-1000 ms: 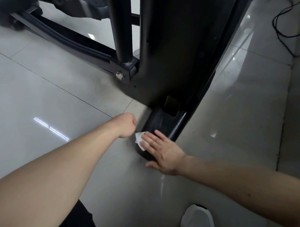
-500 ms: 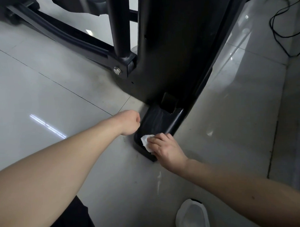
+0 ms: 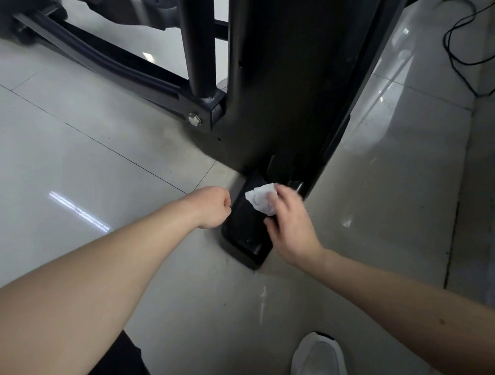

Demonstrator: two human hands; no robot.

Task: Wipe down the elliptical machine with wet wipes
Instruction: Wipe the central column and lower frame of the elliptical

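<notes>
Right hand, gripping the wipe, now sits farther up the foot cap toward the column; left hand stays fisted, apparently empty; cap probably nearly covered.

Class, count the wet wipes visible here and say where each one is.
1. The wet wipe is held by the right hand against the black base foot of the elliptical machine. The left hand is a closed fist beside it, so another wipe could be hidden inside.

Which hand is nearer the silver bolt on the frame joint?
Left. The left hand, fisted, sits below the bolt; the right hand grips the wipe on the foot cap, farther off.
</notes>
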